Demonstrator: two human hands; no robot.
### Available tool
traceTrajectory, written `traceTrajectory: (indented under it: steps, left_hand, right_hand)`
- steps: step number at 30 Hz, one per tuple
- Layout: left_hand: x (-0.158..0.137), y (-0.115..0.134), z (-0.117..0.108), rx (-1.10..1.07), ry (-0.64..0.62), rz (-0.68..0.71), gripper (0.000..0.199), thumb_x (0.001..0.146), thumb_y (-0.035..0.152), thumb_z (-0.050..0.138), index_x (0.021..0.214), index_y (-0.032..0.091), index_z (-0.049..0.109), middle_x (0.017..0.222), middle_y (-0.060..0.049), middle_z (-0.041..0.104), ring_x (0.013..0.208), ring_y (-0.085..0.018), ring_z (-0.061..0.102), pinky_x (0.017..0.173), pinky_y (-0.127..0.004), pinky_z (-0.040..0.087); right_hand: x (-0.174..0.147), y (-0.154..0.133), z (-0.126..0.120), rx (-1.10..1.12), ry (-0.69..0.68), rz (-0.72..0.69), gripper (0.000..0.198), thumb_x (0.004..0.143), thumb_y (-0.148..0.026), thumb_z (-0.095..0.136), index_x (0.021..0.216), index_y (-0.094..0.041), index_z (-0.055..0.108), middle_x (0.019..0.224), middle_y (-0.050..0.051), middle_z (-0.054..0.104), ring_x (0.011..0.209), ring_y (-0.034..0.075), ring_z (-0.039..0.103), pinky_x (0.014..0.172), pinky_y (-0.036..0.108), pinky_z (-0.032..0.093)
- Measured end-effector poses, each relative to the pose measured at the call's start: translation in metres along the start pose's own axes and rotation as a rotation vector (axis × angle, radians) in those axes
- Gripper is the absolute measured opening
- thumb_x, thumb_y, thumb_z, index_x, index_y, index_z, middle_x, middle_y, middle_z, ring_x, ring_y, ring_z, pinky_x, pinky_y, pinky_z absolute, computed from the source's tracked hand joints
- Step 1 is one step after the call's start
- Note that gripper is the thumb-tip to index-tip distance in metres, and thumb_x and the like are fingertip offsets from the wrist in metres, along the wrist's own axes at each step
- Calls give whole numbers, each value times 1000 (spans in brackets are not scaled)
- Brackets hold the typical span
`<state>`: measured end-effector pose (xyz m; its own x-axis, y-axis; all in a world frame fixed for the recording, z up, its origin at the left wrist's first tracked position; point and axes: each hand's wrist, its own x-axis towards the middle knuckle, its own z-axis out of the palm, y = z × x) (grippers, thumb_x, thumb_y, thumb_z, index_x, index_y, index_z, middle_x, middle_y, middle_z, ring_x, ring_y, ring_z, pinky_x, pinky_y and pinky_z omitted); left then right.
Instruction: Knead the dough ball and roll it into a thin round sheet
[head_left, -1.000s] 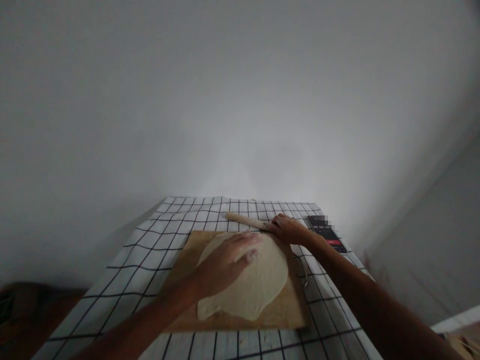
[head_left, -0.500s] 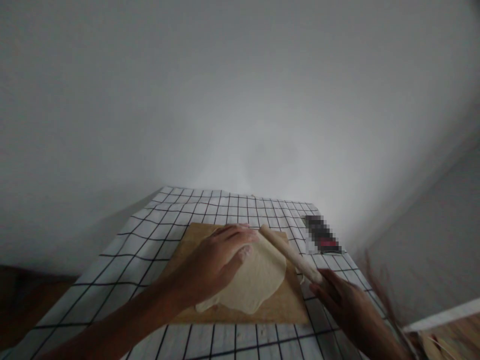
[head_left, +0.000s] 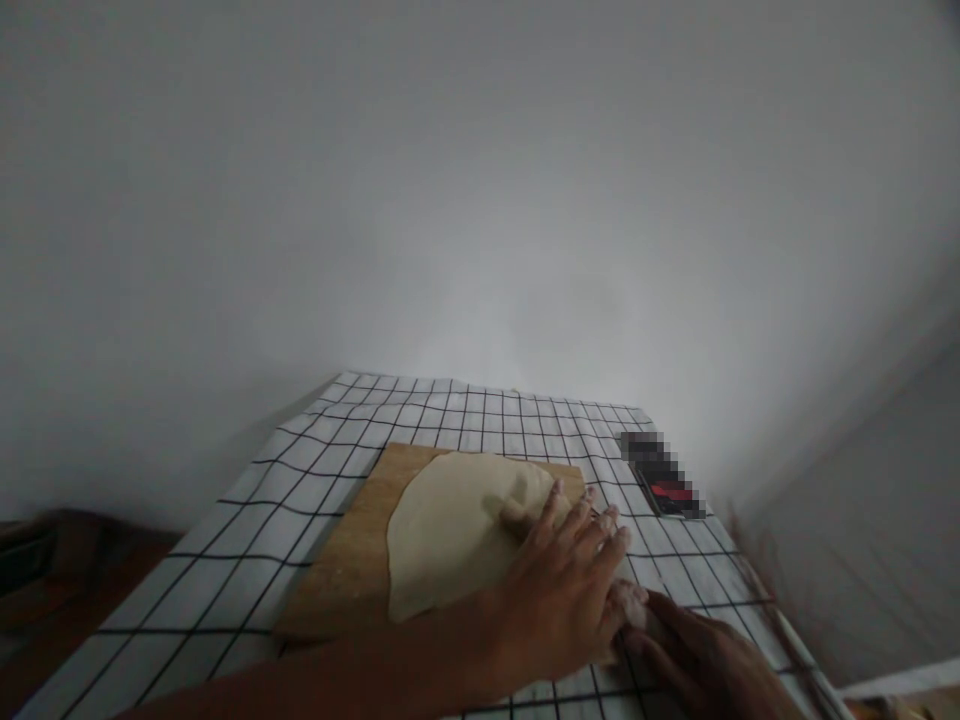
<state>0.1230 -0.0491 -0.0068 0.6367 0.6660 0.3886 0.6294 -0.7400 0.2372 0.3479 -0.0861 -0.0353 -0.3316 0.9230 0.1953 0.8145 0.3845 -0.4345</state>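
A thin, flat sheet of dough point(head_left: 442, 540) lies on a wooden board point(head_left: 337, 580). Across its right side rests a rolling pin point(head_left: 514, 512), of which mainly the far tip shows; the rest is hidden beneath my hands. My left hand point(head_left: 562, 580) lies over the pin, fingers stretched out and spread, with flour on the fingertips. Close by at the lower right, my right hand point(head_left: 697, 650) is closed around the near end of the pin, just off the board.
A white cloth with black grid lines point(head_left: 247, 530) covers the table. At its right edge lies a dark, pixelated item with a red patch point(head_left: 664, 475). A pale wall point(head_left: 480, 200) rises behind the table.
My left hand has moved right, off the dough's left part and onto the rolling pin. The pin now lies over the dough's right side. The view has shifted slightly.
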Motion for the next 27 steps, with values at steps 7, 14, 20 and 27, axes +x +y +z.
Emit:
traceTrajectory:
  steps: [7, 14, 20, 27]
  left_hand:
    - [50, -25, 25, -52, 11, 7, 58, 102, 55, 30, 147, 21, 44, 156, -11, 42, 151, -33, 22, 123, -61, 16]
    - [135, -53, 45, -148, -142, -16, 64, 101, 61, 23, 145, 21, 46, 153, -13, 46, 149, -37, 26, 115, -65, 26]
    - [131, -52, 44, -88, -98, 0, 61, 103, 57, 22, 144, 20, 46, 152, -12, 47, 149, -33, 25, 116, -64, 25]
    - [51, -23, 27, 63, 54, -93, 59, 101, 56, 35, 146, 21, 46, 152, -9, 49, 151, -31, 23, 123, -59, 13]
  right_hand:
    - [5, 24, 4, -24, 141, 30, 29, 90, -53, 54, 108, -40, 73, 95, 5, 79, 74, 29, 76, 58, 36, 63]
    - [19, 21, -9, -75, 269, 29, 30, 94, -45, 46, 107, -42, 72, 97, 6, 77, 79, 28, 75, 54, 35, 63]
    - [18, 15, -14, -6, 255, 25, 36, 99, -44, 40, 110, -35, 72, 107, 9, 75, 97, 28, 74, 78, 38, 64]
    - [6, 27, 0, 85, 84, -17, 31, 96, -43, 50, 120, -35, 67, 116, 4, 75, 97, 25, 75, 82, 33, 63]
